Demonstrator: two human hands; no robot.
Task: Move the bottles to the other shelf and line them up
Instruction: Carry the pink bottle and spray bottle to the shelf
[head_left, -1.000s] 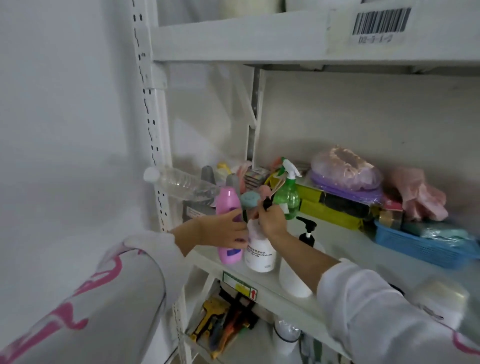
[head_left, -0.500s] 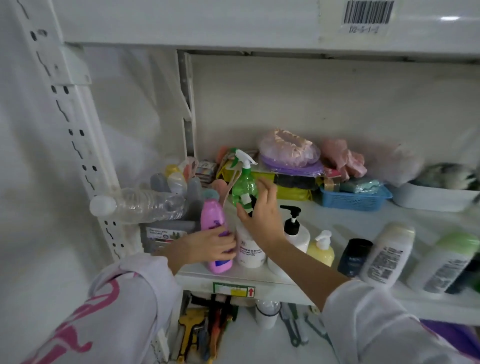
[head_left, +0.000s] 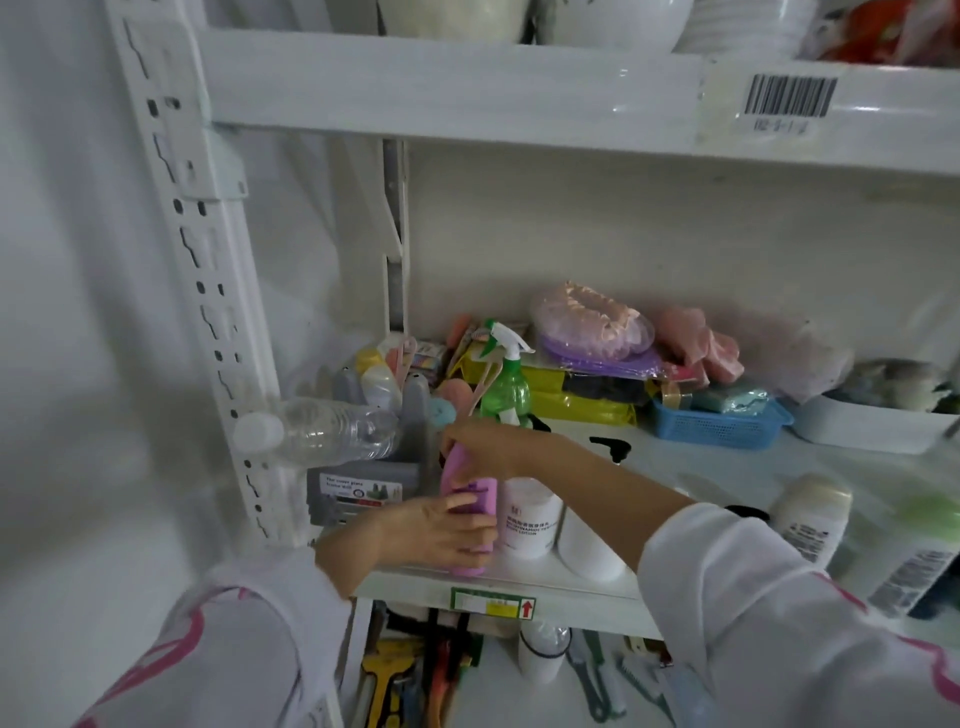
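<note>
My left hand (head_left: 436, 530) wraps the pink bottle (head_left: 470, 514); my right hand (head_left: 485, 441) grips its top (beside it, the white bottle (head_left: 530, 517)). I should keep it upright.

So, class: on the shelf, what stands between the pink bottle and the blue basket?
In the head view, a white lotion bottle and a black-topped pump bottle stand between the pink bottle and the blue basket.

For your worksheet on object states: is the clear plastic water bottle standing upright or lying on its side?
On its side: the clear water bottle lies horizontal, white cap pointing left.
</note>
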